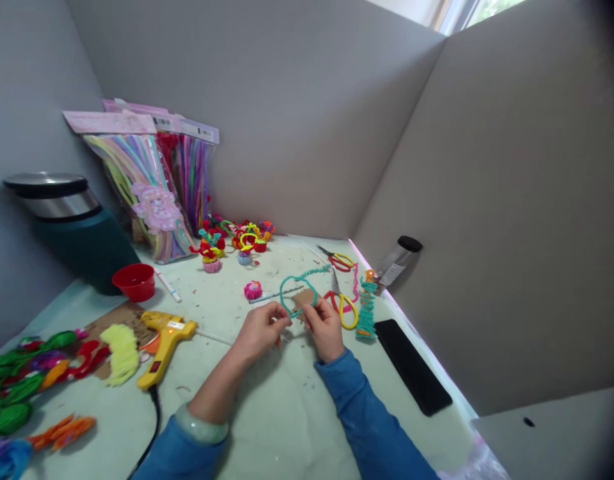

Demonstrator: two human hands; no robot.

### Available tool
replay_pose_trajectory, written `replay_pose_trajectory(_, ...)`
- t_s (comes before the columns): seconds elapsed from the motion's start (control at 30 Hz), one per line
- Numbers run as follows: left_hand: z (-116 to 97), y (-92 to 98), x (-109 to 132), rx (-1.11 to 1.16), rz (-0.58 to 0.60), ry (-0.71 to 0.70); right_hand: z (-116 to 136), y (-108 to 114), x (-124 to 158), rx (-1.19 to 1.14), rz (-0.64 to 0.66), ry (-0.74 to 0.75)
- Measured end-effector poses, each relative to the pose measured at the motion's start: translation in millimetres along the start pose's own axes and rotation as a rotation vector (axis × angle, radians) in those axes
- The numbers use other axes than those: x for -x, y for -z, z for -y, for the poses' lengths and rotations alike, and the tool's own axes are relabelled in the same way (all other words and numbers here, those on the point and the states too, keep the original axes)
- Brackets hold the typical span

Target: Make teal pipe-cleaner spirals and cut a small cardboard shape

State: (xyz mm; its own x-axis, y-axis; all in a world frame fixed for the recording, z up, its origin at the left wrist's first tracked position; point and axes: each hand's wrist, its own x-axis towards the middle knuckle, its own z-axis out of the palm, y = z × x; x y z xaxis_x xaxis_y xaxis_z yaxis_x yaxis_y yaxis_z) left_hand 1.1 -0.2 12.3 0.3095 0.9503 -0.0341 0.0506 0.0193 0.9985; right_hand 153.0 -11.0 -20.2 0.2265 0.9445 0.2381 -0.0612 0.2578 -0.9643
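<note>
A teal pipe cleaner [297,287] is bent into a loop above my hands, with a coiled tail running off to the upper right. My left hand [261,329] pinches the loop's lower left end. My right hand [325,327] is closed on its lower right side. Both hands hover just over the pale table [281,407], close together. Blue sleeves cover my forearms, and a pale bangle sits on my left wrist.
A yellow glue gun [164,337] lies left of my hands, a red bowl [135,281] behind it. Two scissors [339,301] and a coiled teal piece [367,308] lie to the right, beside a black phone [413,365]. Pipe-cleaner packs [151,187] lean at the back.
</note>
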Motion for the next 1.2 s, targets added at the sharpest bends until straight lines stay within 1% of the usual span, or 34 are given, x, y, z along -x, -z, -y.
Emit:
replay_pose_trajectory(0.1, -1, 0.2, -1, 0.063, 0.021, 0.006, -1, -2, 1, 0.052, -0.014, 0.041)
replay_pose_trajectory(0.17, -3, -0.7, 0, 0.057, 0.040, 0.021, 0, -3, 4, 0.103, 0.018, 0.061)
replay_pose_trajectory(0.3, -3, -2.0, 0, 0.092, 0.035, 0.047, 3, -6, 7, 0.156, 0.091, 0.064)
replay_pose_trajectory(0.5, -9, -1.8, 3, 0.235, 0.111, 0.101, -1, -4, 5, 0.009, 0.085, -0.006)
replay_pose_trajectory(0.63, -15, -1.2, 6, 0.295, 0.158, 0.127, -2, -3, 4, -0.027, 0.102, -0.031)
replay_pose_trajectory(0.73, -14, 0.4, 7, 0.344, 0.221, 0.153, -1, -4, 5, -0.068, 0.142, -0.069)
replay_pose_trajectory(0.87, -11, 1.7, 8, 0.404, 0.296, 0.152, -1, -4, 6, -0.128, 0.203, -0.133)
replay_pose_trajectory(0.93, -10, 1.2, 8, 0.411, 0.293, 0.158, 0, -4, 7, -0.139, 0.198, -0.132)
replay_pose_trajectory(1.1, -9, -0.4, 5, 0.456, 0.243, 0.158, 3, -5, 7, -0.140, 0.162, -0.090)
replay_pose_trajectory(1.2, -10, 1.4, 5, 0.456, 0.291, 0.181, 2, -4, 7, -0.135, 0.148, -0.080)
